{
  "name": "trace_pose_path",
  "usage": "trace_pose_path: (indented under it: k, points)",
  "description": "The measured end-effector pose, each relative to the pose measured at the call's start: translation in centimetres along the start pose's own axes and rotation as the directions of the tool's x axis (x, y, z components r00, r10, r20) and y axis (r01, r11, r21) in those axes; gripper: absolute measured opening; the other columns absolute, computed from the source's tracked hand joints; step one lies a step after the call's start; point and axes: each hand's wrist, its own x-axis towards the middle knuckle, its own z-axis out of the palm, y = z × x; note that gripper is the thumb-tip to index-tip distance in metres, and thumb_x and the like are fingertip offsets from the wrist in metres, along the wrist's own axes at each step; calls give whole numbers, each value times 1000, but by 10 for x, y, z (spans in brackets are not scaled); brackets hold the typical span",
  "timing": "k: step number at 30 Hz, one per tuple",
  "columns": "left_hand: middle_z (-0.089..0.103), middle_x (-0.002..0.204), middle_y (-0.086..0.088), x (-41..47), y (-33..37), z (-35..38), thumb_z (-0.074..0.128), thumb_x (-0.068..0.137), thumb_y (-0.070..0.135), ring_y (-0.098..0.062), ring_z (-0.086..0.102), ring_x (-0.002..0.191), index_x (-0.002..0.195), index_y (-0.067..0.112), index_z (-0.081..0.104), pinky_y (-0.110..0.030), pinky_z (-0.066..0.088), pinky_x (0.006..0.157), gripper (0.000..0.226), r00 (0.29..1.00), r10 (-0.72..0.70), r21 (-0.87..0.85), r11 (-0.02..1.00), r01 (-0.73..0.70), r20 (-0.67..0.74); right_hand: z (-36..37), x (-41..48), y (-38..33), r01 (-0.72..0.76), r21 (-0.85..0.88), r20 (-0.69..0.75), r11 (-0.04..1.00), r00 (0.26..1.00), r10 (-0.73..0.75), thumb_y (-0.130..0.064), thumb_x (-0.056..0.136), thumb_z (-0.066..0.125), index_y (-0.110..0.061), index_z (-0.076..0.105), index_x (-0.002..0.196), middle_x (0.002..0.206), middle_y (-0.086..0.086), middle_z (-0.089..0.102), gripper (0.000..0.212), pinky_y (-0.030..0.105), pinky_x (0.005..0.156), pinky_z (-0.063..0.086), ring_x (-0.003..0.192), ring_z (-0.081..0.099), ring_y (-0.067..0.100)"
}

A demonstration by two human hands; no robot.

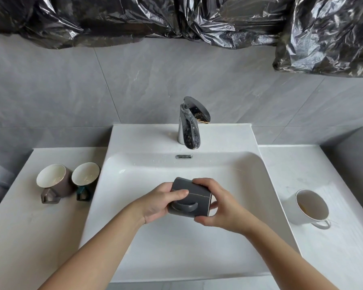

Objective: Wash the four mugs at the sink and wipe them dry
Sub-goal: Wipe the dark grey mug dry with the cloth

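Observation:
A dark grey mug [192,198] lies on its side above the white sink basin [176,248], handle toward me. My left hand [160,204] grips its base end, thumb across the side. My right hand [215,203] grips the rim end, fingers curled round the opening. On the left counter stand a brown mug [55,182] and a dark green mug [86,176], both white inside, handles toward me. A white mug [310,207] with a brownish residue inside stands on the right counter.
The chrome faucet [190,124] stands behind the basin; no water is seen running. An overflow slot [184,156] sits in the back wall of the basin. Black plastic sheeting [176,17] hangs above the grey tiled wall. White counter [29,237] flanks both sides.

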Motion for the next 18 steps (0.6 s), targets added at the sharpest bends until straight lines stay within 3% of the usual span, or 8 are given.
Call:
trace_pose_path:
  k: [1,3,5,7,10,13,15,18]
  points:
    - [69,112,-10,0,-1,-1,59,85,23,-20,66,103,120,8,60,-33,53,86,38,1000,18,50,999,-17,-11,-2,0,-1,-104,156,37,982,994,100,-24,72,81,-40,42,134,128,-16,52,75,26,77,57,114,59,13]
    - [70,111,-7,-1,1,0,60,85,23,-15,65,103,120,13,60,-29,52,86,37,998,60,213,975,-56,-14,-7,1,-5,-345,440,161,829,939,305,-43,73,75,-35,44,137,127,-2,58,71,37,73,59,109,65,22]
    - [69,115,-10,-1,4,0,60,84,23,-15,64,105,119,15,60,-32,50,91,36,997,78,309,948,-75,4,-8,5,-6,-466,550,227,694,882,413,-50,71,73,-23,51,132,115,12,63,70,44,69,61,96,69,29]
    - [67,119,-14,0,6,0,61,85,23,-21,64,108,121,13,60,-37,48,96,37,998,59,246,967,-63,22,-4,8,-7,-415,537,155,734,904,398,-45,69,75,-17,56,126,108,12,64,66,42,67,61,88,69,25]
    - [66,123,-15,1,5,-4,61,86,19,-28,62,115,124,8,58,-41,49,99,40,999,22,81,996,-25,46,0,8,-7,-171,192,-42,966,982,182,-24,72,81,-36,53,127,119,-7,63,63,32,77,60,103,64,10]
    - [69,117,-9,2,2,-5,62,85,17,-24,64,112,123,10,59,-35,51,91,39,999,16,92,996,-19,31,-5,7,-4,-73,27,-11,997,997,74,-15,76,83,-43,45,129,129,-11,56,71,20,82,54,115,57,8]
    - [71,108,1,1,3,-3,62,84,17,-15,65,105,119,16,61,-27,50,86,35,999,21,210,977,-28,33,-14,13,-7,-241,171,149,955,965,217,-25,76,82,-38,48,131,124,-5,62,66,27,85,56,112,62,16]
    - [70,96,14,0,10,3,61,83,15,-3,63,94,112,26,61,-19,48,79,31,995,1,390,920,-40,100,-29,21,-5,-547,323,420,773,814,401,-43,74,76,-28,52,135,127,11,62,67,46,85,57,112,65,29]
